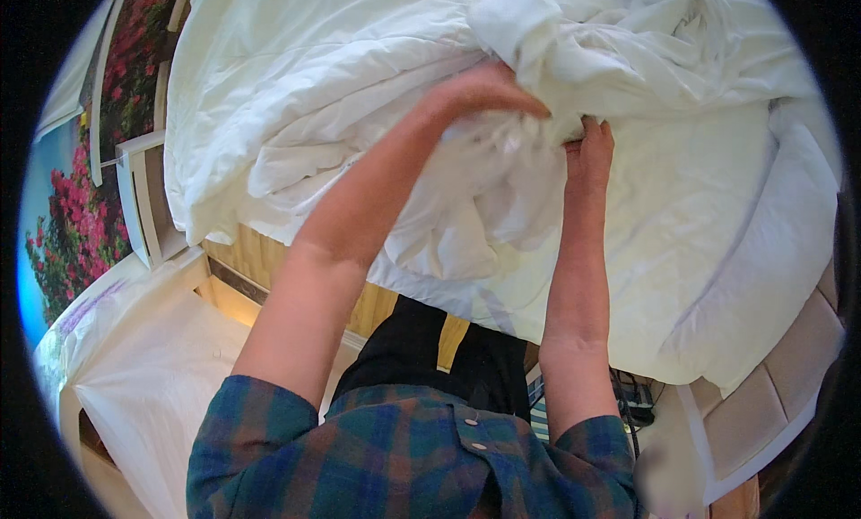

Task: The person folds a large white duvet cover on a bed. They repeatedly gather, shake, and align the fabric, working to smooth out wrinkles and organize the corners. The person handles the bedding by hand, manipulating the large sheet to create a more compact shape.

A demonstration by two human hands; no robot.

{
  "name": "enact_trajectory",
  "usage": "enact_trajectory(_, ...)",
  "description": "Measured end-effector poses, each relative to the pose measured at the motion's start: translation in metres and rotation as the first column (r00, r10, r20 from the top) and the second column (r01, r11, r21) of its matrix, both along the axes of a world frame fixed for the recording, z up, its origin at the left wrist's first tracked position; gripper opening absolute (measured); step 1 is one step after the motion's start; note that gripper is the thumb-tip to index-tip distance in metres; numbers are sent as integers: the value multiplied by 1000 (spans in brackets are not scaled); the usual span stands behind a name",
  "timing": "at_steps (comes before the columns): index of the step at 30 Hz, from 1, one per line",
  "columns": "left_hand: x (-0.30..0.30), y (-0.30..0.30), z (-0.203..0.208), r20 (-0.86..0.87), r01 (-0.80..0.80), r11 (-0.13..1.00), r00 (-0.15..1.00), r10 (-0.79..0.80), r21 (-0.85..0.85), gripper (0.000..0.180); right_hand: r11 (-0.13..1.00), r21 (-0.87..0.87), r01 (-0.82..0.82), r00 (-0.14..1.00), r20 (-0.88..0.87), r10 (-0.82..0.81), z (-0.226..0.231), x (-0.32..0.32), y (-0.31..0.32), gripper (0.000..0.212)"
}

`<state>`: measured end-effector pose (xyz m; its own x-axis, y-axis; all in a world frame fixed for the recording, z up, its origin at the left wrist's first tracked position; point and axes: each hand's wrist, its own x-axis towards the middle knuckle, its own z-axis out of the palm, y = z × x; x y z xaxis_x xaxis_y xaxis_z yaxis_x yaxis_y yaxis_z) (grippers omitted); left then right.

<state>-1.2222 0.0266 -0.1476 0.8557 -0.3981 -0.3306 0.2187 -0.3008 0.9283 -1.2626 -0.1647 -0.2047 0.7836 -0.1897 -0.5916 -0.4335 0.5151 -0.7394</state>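
Observation:
A white duvet (359,97) lies bunched and crumpled across the bed. My left hand (491,90) is in its folds, the thumb showing and the other fingers mostly covered by a raised bundle of the cloth; it grips this bundle. To the right and slightly nearer, my right hand (589,151) has its fingers curled at the lower edge of the same bunched cloth. Between my hands a hanging fold is smeared by motion. Beneath the duvet, the white bed sheet (682,196) shows on the right.
A white pillow (762,259) lies at the bed's right end, beside a padded beige headboard (753,411). Thin white sheeting (152,384) covers something at lower left. A white-framed piece of furniture (143,200) and a flower mural (76,223) stand left. Cables (635,402) hang near my right elbow.

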Motion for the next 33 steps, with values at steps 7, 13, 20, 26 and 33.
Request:
enact_trajectory(7,-68,-70,20,-429,-131,926,903,-36,-353,66,985,-119,-125,973,182,145,-34,-10,-81,40)
enact_trajectory(13,-82,-126,46,-135,65,940,984,-117,-336,69,983,-150,-107,991,70,118,27,-15,-134,38)
enact_trajectory(20,-56,-109,58,-388,-55,917,915,-113,-395,59,990,-105,-98,994,39,103,12,-17,-120,36)
enact_trajectory(26,-47,-117,67,-490,158,968,840,-234,-193,61,998,-11,-59,996,62,60,27,40,-109,34)
enact_trajectory(33,-50,-113,93,-376,6,999,926,7,32,64,1000,1,-7,991,136,7,36,30,-129,33)
